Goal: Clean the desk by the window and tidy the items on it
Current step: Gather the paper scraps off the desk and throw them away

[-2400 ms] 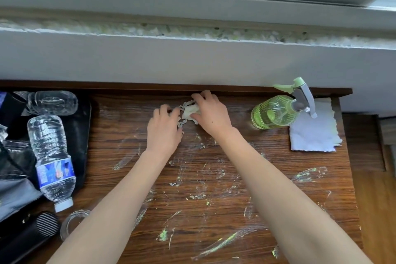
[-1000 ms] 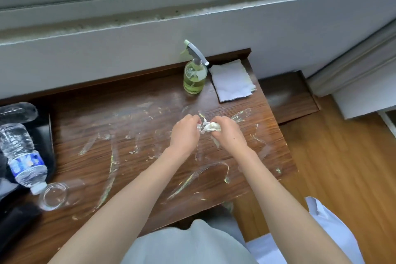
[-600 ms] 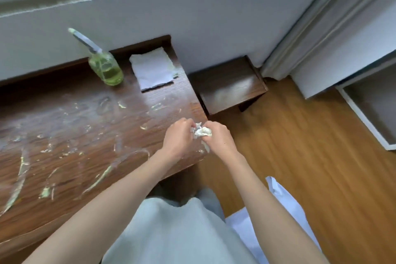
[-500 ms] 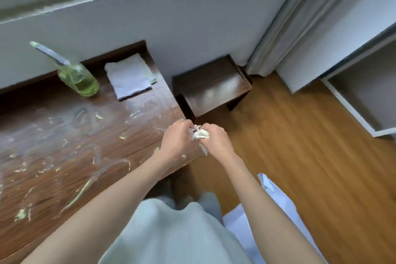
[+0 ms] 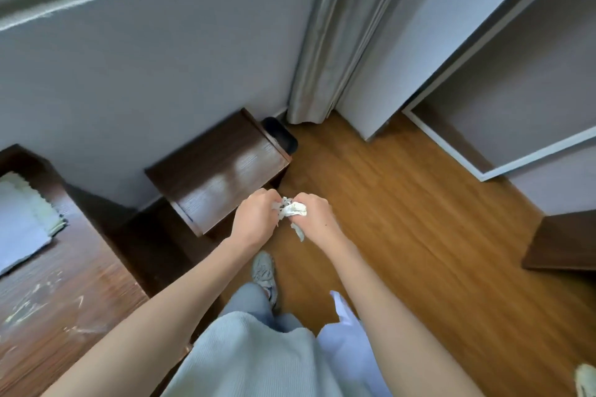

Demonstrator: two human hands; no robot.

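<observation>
While held out over the floor, left hand and right hand both have fingers curled tight round one crumpled tissue wad; knuckles nearly touching

Wad: crumpled white paper, dirty in the creases, pinched between the fingertips of both hands; a thin strip hangs below the right fingers.
Desk: dark wood, streaked with pale smears, well left of the fingers.
Cloth: white, flat on the desk's far corner, its edge perhaps frayed.
</observation>
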